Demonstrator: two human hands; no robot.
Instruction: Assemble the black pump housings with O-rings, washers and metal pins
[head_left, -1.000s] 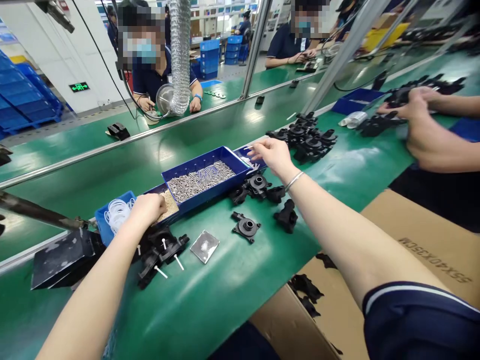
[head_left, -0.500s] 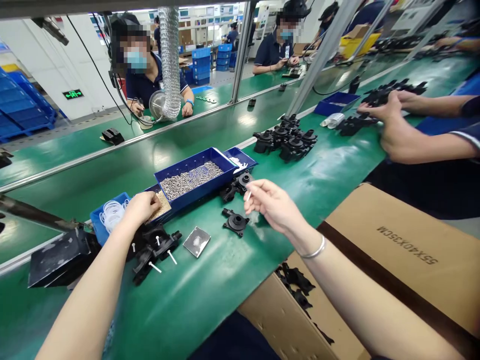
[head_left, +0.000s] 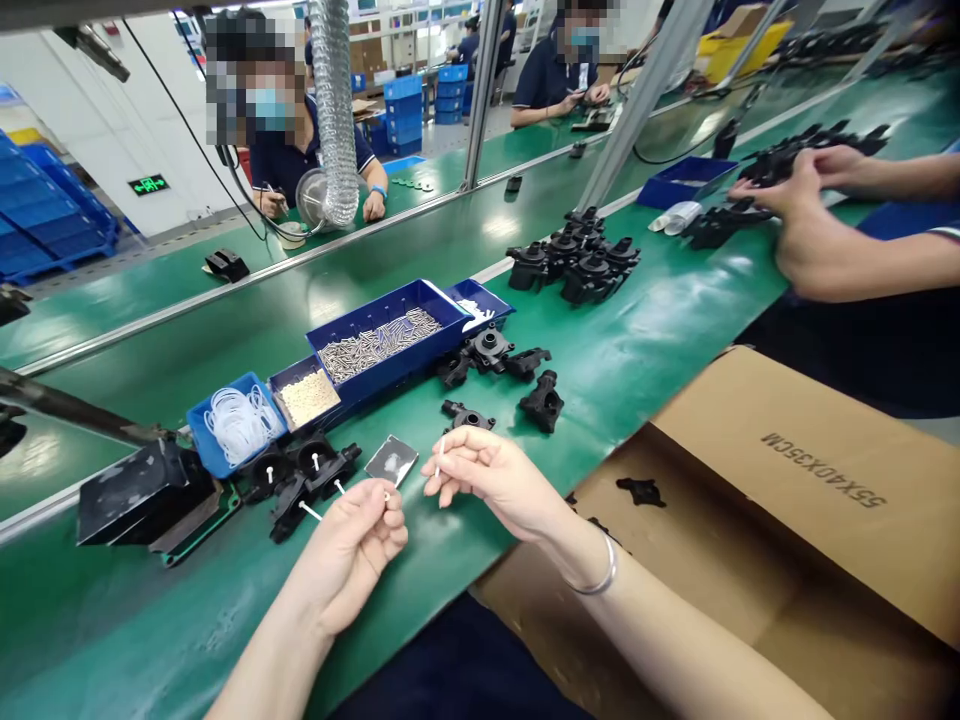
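Note:
My left hand [head_left: 367,530] is closed in a pinch on a small cream-coloured ring [head_left: 388,496]. Just to its right, my right hand [head_left: 480,475] grips a thin white pin [head_left: 440,456], held nearly upright between thumb and fingers. The two hands are close but apart, above the green table. Behind them lie a small grey square plate [head_left: 393,460] and a black round housing [head_left: 469,417], partly covered by my right hand. Left of my left hand, black housings [head_left: 315,475] have white pins standing or leaning in them.
A blue bin of cream pieces [head_left: 309,397], one of metal pins [head_left: 379,345], and one of white rings [head_left: 238,420] line the table's middle. More black housings [head_left: 574,262] stand farther right. An open cardboard box [head_left: 810,480] sits at front right. A co-worker's hands [head_left: 802,190] handle black parts.
My left hand has come back from the bin of cream pieces, toward me and right, with a small ring in its fingers. My right hand has moved left and down with the pin.

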